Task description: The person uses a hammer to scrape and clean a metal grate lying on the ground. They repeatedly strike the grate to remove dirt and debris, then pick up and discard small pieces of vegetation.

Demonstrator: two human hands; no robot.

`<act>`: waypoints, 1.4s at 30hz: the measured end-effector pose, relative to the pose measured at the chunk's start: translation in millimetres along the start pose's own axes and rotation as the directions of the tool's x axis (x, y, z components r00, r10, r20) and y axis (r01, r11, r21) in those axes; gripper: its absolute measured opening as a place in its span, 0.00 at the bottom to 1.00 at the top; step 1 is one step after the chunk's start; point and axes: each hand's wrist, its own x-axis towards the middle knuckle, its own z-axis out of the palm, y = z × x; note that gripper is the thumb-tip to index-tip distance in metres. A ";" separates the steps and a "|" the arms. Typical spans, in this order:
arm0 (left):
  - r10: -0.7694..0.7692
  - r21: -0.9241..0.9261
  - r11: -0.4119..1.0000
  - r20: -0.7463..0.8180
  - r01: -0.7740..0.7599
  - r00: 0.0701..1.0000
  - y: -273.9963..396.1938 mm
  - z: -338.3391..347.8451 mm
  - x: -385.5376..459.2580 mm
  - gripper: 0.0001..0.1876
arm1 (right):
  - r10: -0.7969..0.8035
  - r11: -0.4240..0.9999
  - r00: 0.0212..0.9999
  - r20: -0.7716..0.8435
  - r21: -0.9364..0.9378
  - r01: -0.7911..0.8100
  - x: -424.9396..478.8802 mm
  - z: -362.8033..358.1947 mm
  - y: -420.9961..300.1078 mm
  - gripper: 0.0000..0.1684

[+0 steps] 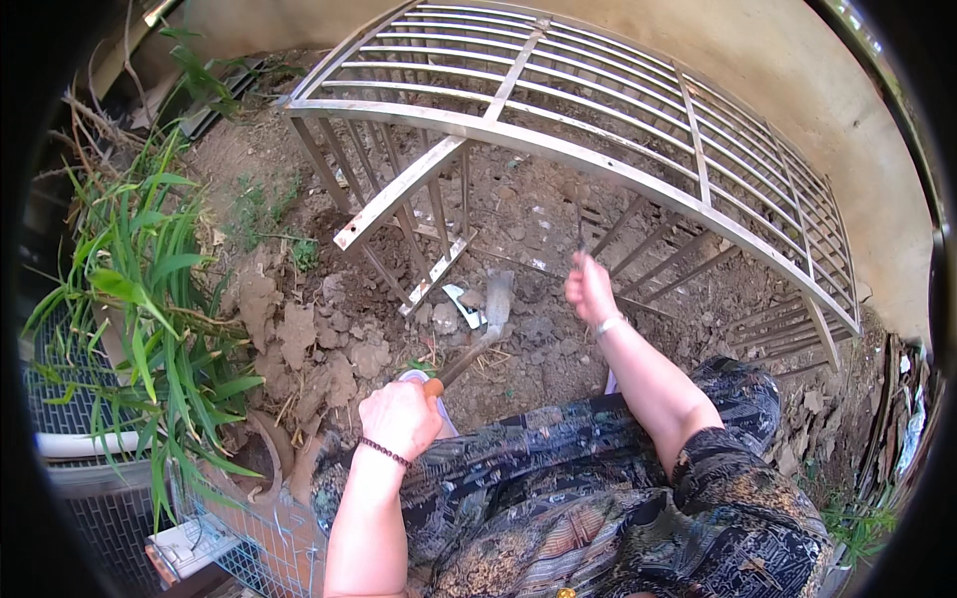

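My left hand (400, 418) is closed around the orange handle of a small hand trowel (499, 299). Its flat, soil-covered blade lies against the dry, cloddy soil (546, 359), next to a white scrap (465, 305). Farther forward, my right hand (589, 290) grips a thin, dark metal tool (579, 220) by its near end. That tool points away from me into the opening of a slatted metal frame (598, 158); its far end blends with the soil, so its shape is hard to tell.
The frame's loose-ended bar (396, 194) juts toward me at the left. Leafy green plants (164, 299) crowd the left side, above a terracotta pot (273, 456) and a blue wire grid (262, 546). Behind the frame rises a plastered wall (845, 97). Stacked thin sheets (890, 418) stand at the right.
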 end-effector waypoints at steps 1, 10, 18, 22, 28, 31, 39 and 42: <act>0.012 0.008 1.000 -0.025 -0.012 1.000 -1.0 -2.2 1.7 0.11 | 0.053 0.973 0.999 -0.003 0.224 -0.051 17.7 7.5 -4.0 0.14; 0.060 0.202 0.976 0.120 -0.084 0.991 -12.3 -10.7 29.5 0.15 | 0.195 0.775 0.965 0.173 0.576 -0.260 133.1 -1.7 -34.0 0.16; 0.238 -0.078 0.971 0.382 -0.226 0.893 -29.5 2.4 27.1 0.15 | 0.322 0.927 0.923 0.211 0.127 -0.353 -51.1 -28.3 51.5 0.08; 0.280 -0.536 0.843 0.377 -0.039 0.883 -43.8 12.6 31.5 0.16 | 0.410 0.903 0.882 0.232 0.034 -0.428 -156.7 -58.6 61.7 0.05; 0.320 -0.900 0.329 0.392 0.287 0.862 -9.7 31.7 46.1 0.17 | 0.287 0.958 0.931 0.227 -0.094 -0.272 -183.0 -81.0 33.0 0.05; 0.293 -0.923 0.366 0.236 0.119 0.927 31.9 64.8 70.4 0.19 | 0.091 0.952 0.988 0.126 -0.302 -0.049 -156.9 -69.4 20.6 0.07; -0.080 -0.878 0.452 -0.217 -0.159 0.973 71.6 179.2 225.4 0.24 | -0.508 0.672 0.859 -0.063 -0.653 0.350 15.5 1.9 49.7 0.36; -0.046 -0.763 0.601 -0.328 -0.236 0.944 84.9 165.6 236.0 0.24 | -0.489 0.691 0.847 -0.208 -0.685 0.230 54.3 19.4 25.8 0.35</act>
